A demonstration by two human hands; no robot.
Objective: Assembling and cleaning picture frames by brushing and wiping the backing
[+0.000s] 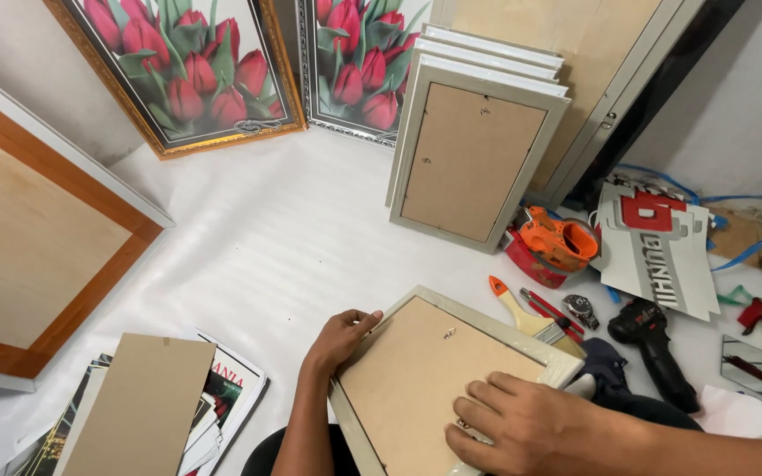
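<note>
A pale picture frame (535, 345) lies face down in front of me, its brown backing board (416, 370) up with a small metal hanger near the top. My left hand (339, 339) grips the frame's left edge, fingers curled over the rim. My right hand (513, 423) lies flat on the backing board at the lower right, fingers spread and pressing down.
Several similar frames (474, 145) lean against a cabinet at the back, beside two framed tulip pictures (187, 70). A big wood-backed frame (37, 238) stands left. Prints and cardboard (147, 405) lie lower left. A paintbrush (522, 310), orange tape dispenser (553, 242) and black drill (654, 348) lie to the right.
</note>
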